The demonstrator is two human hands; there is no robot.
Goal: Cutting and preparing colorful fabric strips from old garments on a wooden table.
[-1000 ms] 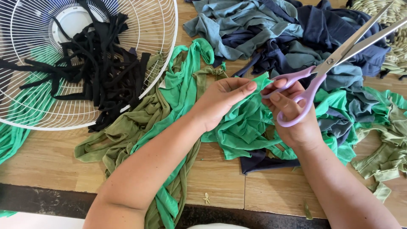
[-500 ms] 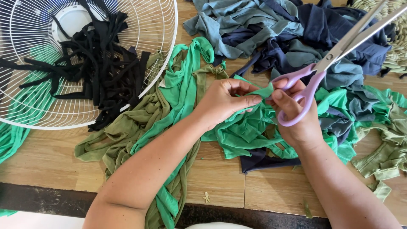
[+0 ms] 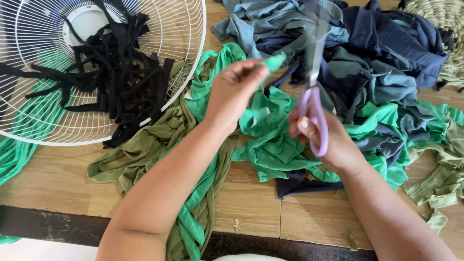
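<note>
your left hand (image 3: 232,94) pinches the end of a bright green fabric strip (image 3: 274,62), lifted just above the green cloth heap (image 3: 270,145). your right hand (image 3: 328,140) grips the purple-handled scissors (image 3: 314,96), fingers through the loops, blades blurred and pointing up just right of that strip, over the heap. left of the heap lie olive strips (image 3: 145,150); beyond them a white fan guard (image 3: 188,72) holds black strips (image 3: 116,82). grey-blue and navy cloth (image 3: 377,53) is piled behind the heap on the wooden floor (image 3: 53,179).
</note>
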